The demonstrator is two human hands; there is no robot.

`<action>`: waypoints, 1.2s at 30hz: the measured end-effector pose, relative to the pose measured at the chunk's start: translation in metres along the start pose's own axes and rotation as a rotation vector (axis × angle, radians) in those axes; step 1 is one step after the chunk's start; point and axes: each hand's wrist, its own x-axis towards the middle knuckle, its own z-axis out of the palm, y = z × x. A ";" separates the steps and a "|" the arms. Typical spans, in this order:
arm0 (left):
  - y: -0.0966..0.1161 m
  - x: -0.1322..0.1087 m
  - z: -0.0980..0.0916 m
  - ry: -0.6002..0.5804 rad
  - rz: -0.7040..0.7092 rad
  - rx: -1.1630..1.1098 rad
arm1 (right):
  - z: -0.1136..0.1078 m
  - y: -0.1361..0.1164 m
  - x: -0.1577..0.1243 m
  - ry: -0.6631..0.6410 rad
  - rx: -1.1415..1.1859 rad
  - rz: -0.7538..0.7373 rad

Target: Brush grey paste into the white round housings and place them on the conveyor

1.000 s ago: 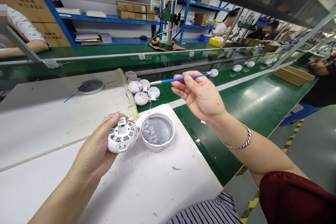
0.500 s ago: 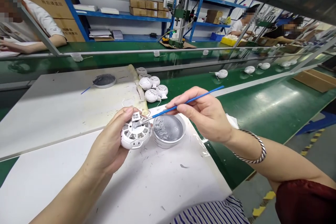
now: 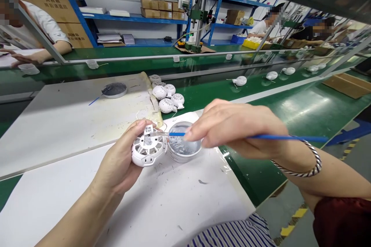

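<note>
In my left hand [image 3: 121,158] is a round white plastic housing [image 3: 145,156] with a ring of slots, tilted so its slotted face shows. A small white tag with a printed code [image 3: 148,129] stands at its upper edge, by my thumb. My right hand [image 3: 232,127] pinches a blue-handled paintbrush [image 3: 177,134], now lying nearly level. Its tip touches the middle of the housing, where a grey smear shows. Just right of the housing, partly behind the brush, sits a white tub [image 3: 185,158] of grey paste.
Several white housings [image 3: 167,105] lie clustered beyond the board [image 3: 72,123]. A shallow dish of grey paste [image 3: 114,90] and a thin blue stick [image 3: 94,101] rest on it. More housings [image 3: 240,81] lie on the green belt. A co-worker's arm [image 3: 37,56] is at far left.
My right hand has moved right and turned, bringing the brush from slanted to nearly level. The brush tip stays on the housing. Housings and small cups on the belts have shifted slightly.
</note>
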 end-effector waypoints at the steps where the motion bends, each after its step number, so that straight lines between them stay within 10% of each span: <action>1: 0.000 -0.001 0.000 -0.004 -0.005 0.000 | 0.001 0.000 0.000 0.090 0.026 0.023; 5: 0.000 -0.004 0.002 -0.024 -0.029 -0.029 | 0.014 0.002 -0.003 0.478 0.074 0.205; 11: 0.005 -0.012 0.002 -0.085 -0.045 -0.033 | 0.026 0.003 -0.008 0.658 0.037 0.273; 14: 0.008 -0.017 0.001 -0.174 -0.081 0.033 | 0.019 0.007 -0.005 0.547 -0.128 0.111; 21: 0.004 -0.030 0.006 -0.373 -0.209 0.121 | 0.016 0.012 0.020 -0.172 -0.518 -0.264; 31: 0.001 -0.027 0.001 -0.218 -0.014 0.086 | 0.012 0.014 0.031 -0.235 -0.775 -0.387; 36: 0.000 -0.028 0.004 -0.204 0.115 0.113 | 0.026 0.019 0.022 -0.003 -0.730 -0.232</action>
